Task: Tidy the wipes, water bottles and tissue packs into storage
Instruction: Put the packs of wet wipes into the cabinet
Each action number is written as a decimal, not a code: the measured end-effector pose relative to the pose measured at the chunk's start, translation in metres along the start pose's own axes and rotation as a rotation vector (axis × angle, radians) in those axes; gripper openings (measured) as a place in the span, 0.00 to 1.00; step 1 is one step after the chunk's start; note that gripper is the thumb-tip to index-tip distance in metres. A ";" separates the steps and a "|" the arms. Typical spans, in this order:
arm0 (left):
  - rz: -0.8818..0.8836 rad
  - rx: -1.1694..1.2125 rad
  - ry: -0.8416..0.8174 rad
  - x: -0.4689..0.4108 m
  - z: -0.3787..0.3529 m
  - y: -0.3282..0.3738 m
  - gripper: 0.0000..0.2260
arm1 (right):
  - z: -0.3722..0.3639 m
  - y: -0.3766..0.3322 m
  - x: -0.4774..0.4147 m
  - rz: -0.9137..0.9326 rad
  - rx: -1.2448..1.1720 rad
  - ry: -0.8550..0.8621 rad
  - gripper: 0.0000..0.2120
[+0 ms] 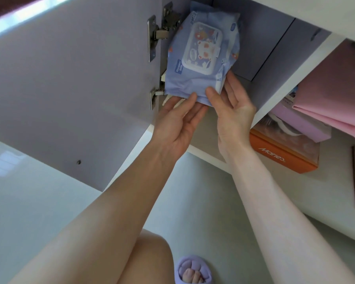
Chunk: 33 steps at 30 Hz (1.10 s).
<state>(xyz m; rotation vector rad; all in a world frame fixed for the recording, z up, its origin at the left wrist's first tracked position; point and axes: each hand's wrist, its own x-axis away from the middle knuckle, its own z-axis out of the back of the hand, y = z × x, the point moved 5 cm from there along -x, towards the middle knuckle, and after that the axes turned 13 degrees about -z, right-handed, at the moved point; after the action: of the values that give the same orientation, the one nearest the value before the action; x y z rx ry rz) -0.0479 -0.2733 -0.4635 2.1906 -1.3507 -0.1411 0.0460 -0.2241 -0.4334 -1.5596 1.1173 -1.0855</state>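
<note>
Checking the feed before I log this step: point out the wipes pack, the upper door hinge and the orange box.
wipes pack [201, 58], head view, on the white flip lid of its front.
upper door hinge [162, 31], head view, on the metal arm.
orange box [283, 158], head view, on its printed orange side.

Soft daylight, medium bright, coming from upper left; bright blown-out strip there. Pale window reflection on glossy floor [6, 162] at left. Cabinet [260, 48] interior shaded, bluish cast. Wide-angle bending at edges. Slight softness overall, wipes pack [201, 56] print mildly blurred.
</note>
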 end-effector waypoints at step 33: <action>-0.189 -0.339 0.116 -0.031 -0.014 0.007 0.03 | -0.001 -0.009 -0.039 0.046 0.212 -0.006 0.27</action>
<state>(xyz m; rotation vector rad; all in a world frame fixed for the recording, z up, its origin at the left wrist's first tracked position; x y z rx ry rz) -0.0629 -0.2436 -0.4540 1.9996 -0.9753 -0.2873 0.0387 -0.1845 -0.4300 -1.3644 0.9946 -1.1292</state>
